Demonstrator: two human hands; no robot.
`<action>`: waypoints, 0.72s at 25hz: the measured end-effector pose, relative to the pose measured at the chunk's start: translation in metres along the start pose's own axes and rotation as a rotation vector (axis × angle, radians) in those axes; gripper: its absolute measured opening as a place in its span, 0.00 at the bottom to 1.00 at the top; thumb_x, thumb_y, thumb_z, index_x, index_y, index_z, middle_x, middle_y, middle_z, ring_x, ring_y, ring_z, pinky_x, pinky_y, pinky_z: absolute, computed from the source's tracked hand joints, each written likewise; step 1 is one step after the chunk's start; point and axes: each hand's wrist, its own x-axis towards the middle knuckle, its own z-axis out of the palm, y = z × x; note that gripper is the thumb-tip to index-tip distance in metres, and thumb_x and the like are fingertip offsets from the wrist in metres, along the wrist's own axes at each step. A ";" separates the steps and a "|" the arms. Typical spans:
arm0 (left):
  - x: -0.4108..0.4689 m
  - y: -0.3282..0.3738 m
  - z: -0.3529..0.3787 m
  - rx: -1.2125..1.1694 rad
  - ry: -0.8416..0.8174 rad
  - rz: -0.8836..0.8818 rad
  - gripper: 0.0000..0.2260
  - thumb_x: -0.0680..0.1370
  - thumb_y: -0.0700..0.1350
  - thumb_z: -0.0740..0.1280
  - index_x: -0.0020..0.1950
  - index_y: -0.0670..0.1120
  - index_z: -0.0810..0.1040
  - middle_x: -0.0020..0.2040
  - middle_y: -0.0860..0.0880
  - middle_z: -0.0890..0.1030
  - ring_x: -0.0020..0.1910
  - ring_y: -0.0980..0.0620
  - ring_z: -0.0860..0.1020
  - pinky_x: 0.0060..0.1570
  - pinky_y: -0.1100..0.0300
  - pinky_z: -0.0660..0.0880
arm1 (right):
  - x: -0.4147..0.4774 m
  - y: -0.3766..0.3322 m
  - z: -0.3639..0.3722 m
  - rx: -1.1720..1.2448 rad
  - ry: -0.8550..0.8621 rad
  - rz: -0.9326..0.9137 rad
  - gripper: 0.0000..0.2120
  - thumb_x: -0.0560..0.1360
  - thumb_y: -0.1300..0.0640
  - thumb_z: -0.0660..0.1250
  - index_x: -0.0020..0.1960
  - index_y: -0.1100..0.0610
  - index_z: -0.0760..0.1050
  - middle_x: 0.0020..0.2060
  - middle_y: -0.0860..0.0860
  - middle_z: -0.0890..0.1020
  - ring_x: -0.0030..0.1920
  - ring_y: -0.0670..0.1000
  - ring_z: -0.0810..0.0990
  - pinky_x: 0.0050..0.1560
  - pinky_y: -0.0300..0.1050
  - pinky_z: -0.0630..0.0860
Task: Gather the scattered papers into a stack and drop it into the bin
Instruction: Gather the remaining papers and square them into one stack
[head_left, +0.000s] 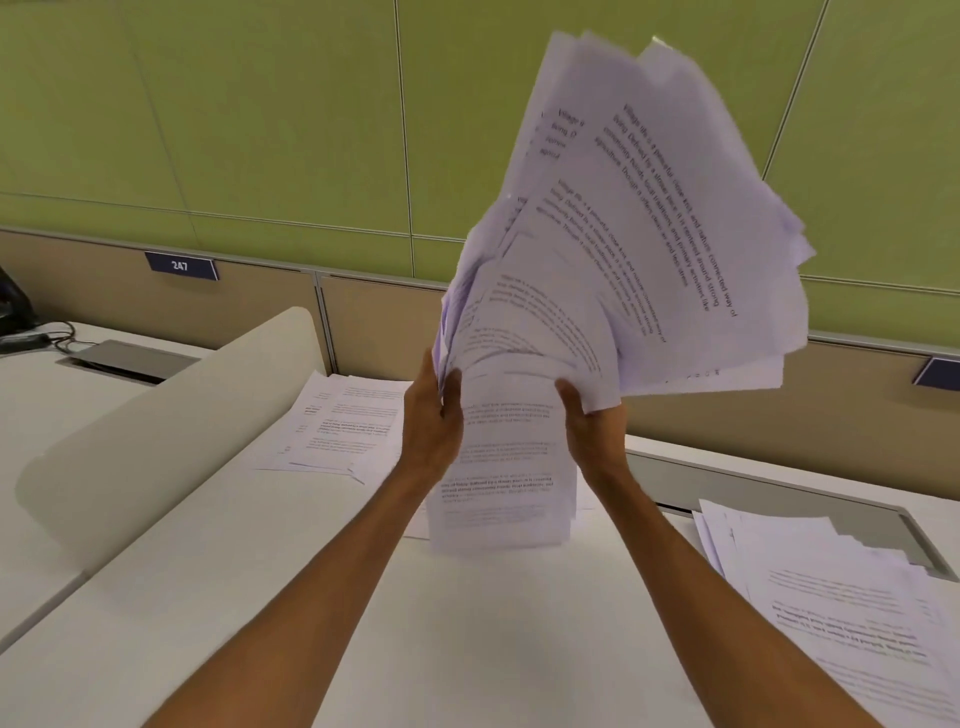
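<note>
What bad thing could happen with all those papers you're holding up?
1. The held bundle fans out loosely above the left hand and right hand, which pinch only its lower edge, so sheets could slip out and scatter.
2. Papers on the desk and the pile at the right lie ungathered and might be forgotten.
3. No bin is in view.
</note>
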 end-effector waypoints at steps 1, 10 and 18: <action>0.004 0.004 0.002 0.008 0.015 0.021 0.14 0.81 0.45 0.59 0.66 0.42 0.68 0.45 0.59 0.76 0.42 0.63 0.79 0.37 0.74 0.77 | 0.003 -0.001 0.001 0.015 0.007 -0.004 0.14 0.78 0.64 0.66 0.50 0.45 0.73 0.44 0.40 0.80 0.43 0.31 0.81 0.38 0.26 0.77; -0.010 -0.010 0.006 0.116 0.076 -0.127 0.19 0.78 0.51 0.66 0.65 0.46 0.68 0.42 0.64 0.73 0.38 0.63 0.76 0.30 0.82 0.69 | -0.004 0.031 -0.004 -0.030 0.025 0.011 0.16 0.76 0.60 0.70 0.62 0.62 0.75 0.51 0.50 0.80 0.48 0.46 0.80 0.42 0.25 0.77; -0.018 -0.031 -0.004 -0.308 -0.061 -0.285 0.17 0.73 0.65 0.62 0.59 0.61 0.69 0.50 0.62 0.82 0.50 0.59 0.82 0.37 0.71 0.78 | -0.003 0.036 -0.009 0.102 0.085 0.107 0.08 0.74 0.56 0.71 0.50 0.46 0.77 0.44 0.44 0.83 0.46 0.47 0.83 0.39 0.36 0.80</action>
